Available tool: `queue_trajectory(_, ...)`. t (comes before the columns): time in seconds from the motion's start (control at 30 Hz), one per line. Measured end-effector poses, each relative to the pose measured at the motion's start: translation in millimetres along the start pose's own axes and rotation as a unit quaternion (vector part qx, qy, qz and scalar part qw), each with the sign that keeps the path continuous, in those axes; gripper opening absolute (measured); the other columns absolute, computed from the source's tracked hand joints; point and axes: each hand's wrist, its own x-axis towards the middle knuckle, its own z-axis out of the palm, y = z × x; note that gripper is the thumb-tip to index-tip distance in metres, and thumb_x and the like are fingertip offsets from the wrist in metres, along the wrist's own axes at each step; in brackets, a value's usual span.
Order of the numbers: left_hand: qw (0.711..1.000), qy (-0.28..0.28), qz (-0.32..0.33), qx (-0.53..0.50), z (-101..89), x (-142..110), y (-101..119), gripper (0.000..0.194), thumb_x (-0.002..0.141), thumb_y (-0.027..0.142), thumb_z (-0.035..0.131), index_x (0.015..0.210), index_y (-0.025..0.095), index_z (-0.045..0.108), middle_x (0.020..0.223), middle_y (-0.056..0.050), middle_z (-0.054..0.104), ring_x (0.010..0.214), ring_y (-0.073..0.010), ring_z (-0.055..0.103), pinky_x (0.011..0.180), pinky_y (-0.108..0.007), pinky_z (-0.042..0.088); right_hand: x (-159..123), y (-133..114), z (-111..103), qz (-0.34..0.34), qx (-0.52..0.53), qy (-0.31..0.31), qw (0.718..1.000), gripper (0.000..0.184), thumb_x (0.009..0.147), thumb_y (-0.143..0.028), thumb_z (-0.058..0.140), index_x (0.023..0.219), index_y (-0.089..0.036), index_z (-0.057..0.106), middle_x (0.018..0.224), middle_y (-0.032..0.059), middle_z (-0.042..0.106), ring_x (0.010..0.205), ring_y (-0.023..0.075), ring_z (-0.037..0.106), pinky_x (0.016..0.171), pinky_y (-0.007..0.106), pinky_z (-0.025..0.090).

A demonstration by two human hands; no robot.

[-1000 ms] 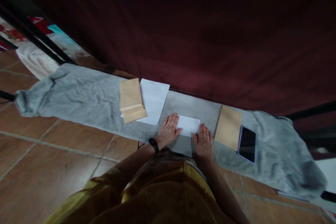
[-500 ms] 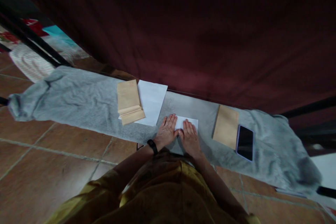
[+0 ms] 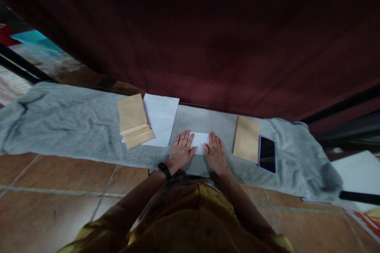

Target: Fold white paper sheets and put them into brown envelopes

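A small folded white paper lies on a grey blanket spread over the tiled floor. My left hand, with a black band at the wrist, rests flat on the paper's left edge, fingers stretched out. My right hand lies flat over the paper's right part, fingers together and extended. Neither hand grips anything. To the left sit a stack of brown envelopes and a white sheet partly under it. A single brown envelope lies to the right of my right hand.
A black phone lies face up beside the single envelope. A dark red cloth hangs behind the blanket. Brown floor tiles run along the near side. A white sheet and dark bars lie at the right.
My right hand slid left along the paper toward my left hand, so less of the white paper shows between them. The view shifted slightly.
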Motion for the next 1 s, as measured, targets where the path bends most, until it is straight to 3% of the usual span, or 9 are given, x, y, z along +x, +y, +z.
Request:
queue_trajectory(0.4,1.0,-0.005,-0.011,0.013,-4.9,2.4,5.4,0.059,0.106,0.042,0.035,0.155,0.008,0.04,0.164,-0.02,0.035,0.155,-0.0314,0.029,0.126,-0.056,0.023,-24.9,6.9,-6.6,-0.008,-0.019,0.03,0.999,0.06,0.109,-0.038,0.038,0.158,-0.004,0.033,0.159,0.0223,0.043,0.149,0.0306,0.038,0.12,0.052,0.031)
queue_trajectory(0.57,0.999,0.012,0.029,-0.012,3.6,7.6,28.1,0.057,0.107,0.04,0.034,0.154,0.008,0.041,0.164,-0.017,0.037,0.155,-0.0278,0.027,0.128,-0.052,0.023,-26.9,7.4,-6.7,-0.011,-0.018,0.034,0.999,0.06,0.108,-0.036,0.038,0.159,-0.005,0.031,0.159,0.0221,0.043,0.149,0.03,0.038,0.12,0.054,0.03)
queue_trajectory(0.77,0.994,-0.005,0.099,-0.051,20.2,17.4,58.2,0.057,0.108,0.041,0.032,0.157,0.012,0.037,0.166,-0.012,0.035,0.156,-0.0227,0.025,0.129,-0.047,0.023,-26.9,8.0,-6.4,-0.014,-0.035,-0.001,0.999,0.057,0.104,-0.018,0.029,0.16,-0.006,0.031,0.162,0.0189,0.039,0.152,0.0281,0.034,0.122,0.053,0.027)
queue_trajectory(1.0,0.996,-0.01,0.081,-0.037,17.3,22.2,45.0,0.071,0.105,0.055,0.036,0.157,0.007,0.034,0.166,-0.017,0.033,0.157,-0.0253,0.022,0.129,-0.047,0.021,-27.3,9.4,-7.9,-0.027,-0.02,0.021,0.999,0.058,0.105,-0.025,0.033,0.16,-0.004,0.03,0.161,0.0218,0.04,0.151,0.0304,0.035,0.122,0.054,0.027)
